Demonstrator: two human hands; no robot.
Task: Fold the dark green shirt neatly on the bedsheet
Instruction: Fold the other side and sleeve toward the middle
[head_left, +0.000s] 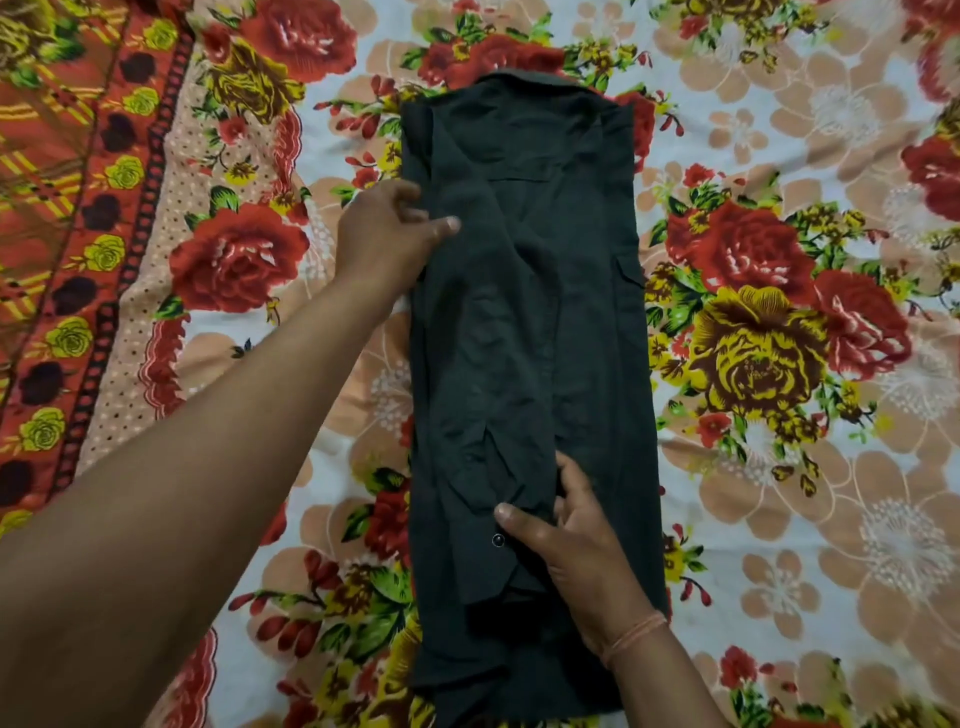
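My left hand (387, 236) pinches the left edge and my right hand (576, 540) fingers pinch the folded-in sleeve (498, 441), steadying the dark green shirt (587, 338), a long strip, flat on the bedsheet (779, 156).

On the right hand (587, 556) the fingers (575, 483) lay tucked under a fold of the dark green shirt (587, 322), their tips hidden. Nearer than those fingers, the shirt's lower end and both forearms (156, 519) ran out of view.
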